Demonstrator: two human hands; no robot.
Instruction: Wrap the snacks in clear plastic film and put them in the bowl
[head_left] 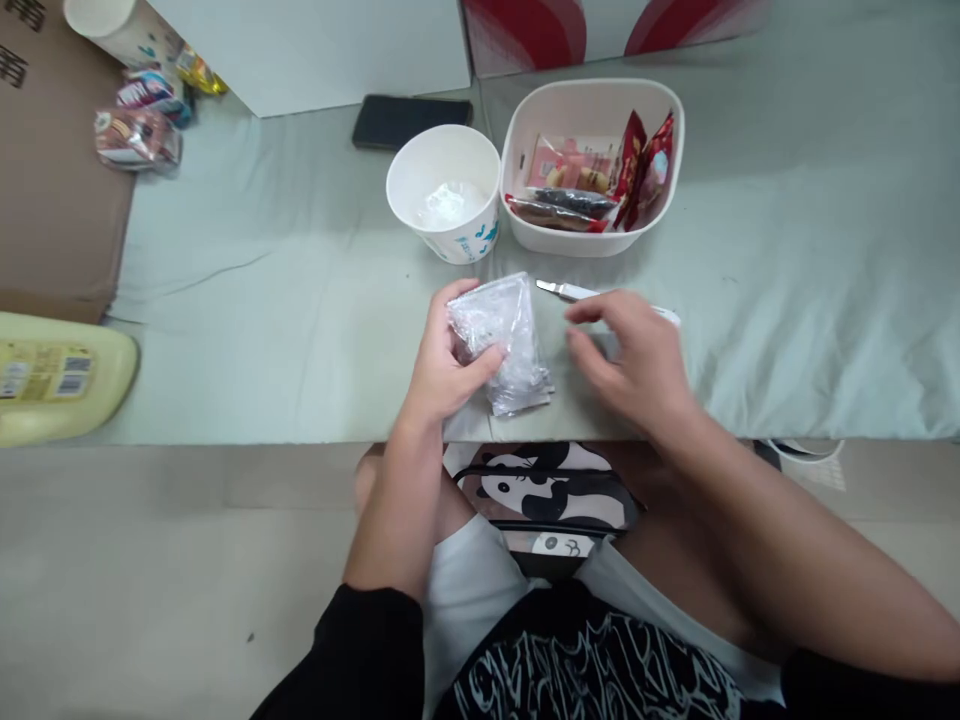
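My left hand (448, 365) is closed around a crinkled clear plastic packet (506, 335), holding it just above the pale green cloth near the table's front edge. My right hand (634, 358) hovers to the right of the packet with its fingers loosely spread and nothing in them. Right behind that hand lies a small white-handled knife (568, 291), blade pointing left. A white paper cup (445, 192) with clear wrapping inside stands behind the packet. Beside it is a white tub (592, 100) holding several snack packets.
A black phone (409, 119) lies behind the cup. Wrapped snacks (139, 135) and a cardboard box (45, 200) sit at the far left, and a yellow container (52, 385) is at the left edge. A panda-print pouch (547, 490) rests on my lap.
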